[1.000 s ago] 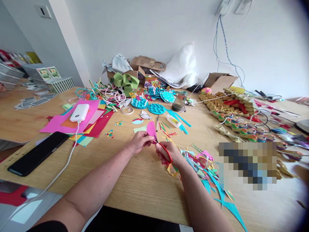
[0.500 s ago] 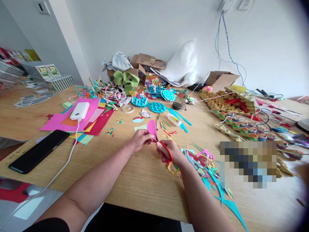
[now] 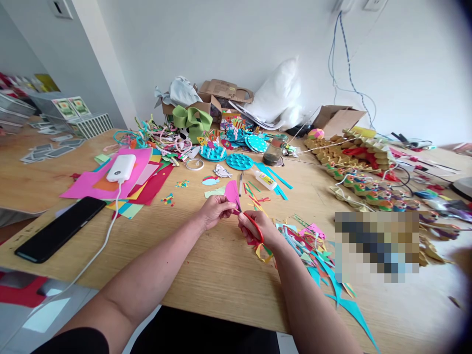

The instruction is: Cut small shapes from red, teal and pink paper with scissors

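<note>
Between thumb and fingers my left hand (image 3: 217, 211) pinches a piece of magenta paper (image 3: 231, 191) above the table. My right hand (image 3: 258, 228) is wrapped round red-handled scissors (image 3: 257, 227), whose blades reach the paper's lower right edge. Behind my hands lie a pen (image 3: 241, 185), a white glue bottle (image 3: 265, 180), a fish-shaped paper cutout (image 3: 222, 171) and a red and blue cutout (image 3: 211, 181). A pale green paper piece (image 3: 215, 192) sits just beyond my left fingers.
Coloured paper sheets (image 3: 158, 189) with a white power bank (image 3: 121, 168) on top, and a black phone (image 3: 61, 229), lie left. Paper scraps (image 3: 313, 250) spread to the right. Blue discs (image 3: 239, 161), a glass jar (image 3: 275, 151) and egg-carton pieces (image 3: 332, 160) stand farther back.
The magenta paper has turned slightly in my left hand, and the scissor blades sit at a slightly different angle against it. Both hands keep their holds.
</note>
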### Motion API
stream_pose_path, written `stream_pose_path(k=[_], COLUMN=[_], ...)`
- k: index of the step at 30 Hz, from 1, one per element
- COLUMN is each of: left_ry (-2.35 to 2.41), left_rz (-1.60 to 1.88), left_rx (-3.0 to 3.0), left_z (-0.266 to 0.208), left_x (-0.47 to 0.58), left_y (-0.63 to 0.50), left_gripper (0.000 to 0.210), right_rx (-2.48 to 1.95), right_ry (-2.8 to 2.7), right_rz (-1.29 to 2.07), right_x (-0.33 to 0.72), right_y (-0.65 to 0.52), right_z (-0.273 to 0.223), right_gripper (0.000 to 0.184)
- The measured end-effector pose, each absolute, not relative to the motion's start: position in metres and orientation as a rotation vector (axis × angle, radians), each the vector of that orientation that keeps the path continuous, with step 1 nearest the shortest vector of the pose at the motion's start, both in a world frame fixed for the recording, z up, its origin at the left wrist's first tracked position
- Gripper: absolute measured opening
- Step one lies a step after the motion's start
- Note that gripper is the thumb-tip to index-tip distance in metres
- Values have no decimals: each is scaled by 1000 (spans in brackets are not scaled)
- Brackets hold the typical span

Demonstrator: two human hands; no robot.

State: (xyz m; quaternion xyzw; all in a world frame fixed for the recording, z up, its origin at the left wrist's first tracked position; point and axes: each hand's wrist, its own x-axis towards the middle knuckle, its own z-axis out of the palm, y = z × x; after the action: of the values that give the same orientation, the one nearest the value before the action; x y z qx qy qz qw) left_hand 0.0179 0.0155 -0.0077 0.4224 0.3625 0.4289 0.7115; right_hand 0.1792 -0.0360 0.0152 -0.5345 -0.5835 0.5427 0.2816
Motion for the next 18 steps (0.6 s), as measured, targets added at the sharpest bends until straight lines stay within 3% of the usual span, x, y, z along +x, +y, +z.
stream_pose_path(k=[18], left_ry=[819], left_rz=[928], left_rx=[965], left_z=[-6], left_x=[16], left_y=[15], left_gripper=[22], right_rx=[-1370], right_ry=[-1603], right_rz=[1538], right_x=[180], right_y=[-35], right_z=[19], right_gripper=[49])
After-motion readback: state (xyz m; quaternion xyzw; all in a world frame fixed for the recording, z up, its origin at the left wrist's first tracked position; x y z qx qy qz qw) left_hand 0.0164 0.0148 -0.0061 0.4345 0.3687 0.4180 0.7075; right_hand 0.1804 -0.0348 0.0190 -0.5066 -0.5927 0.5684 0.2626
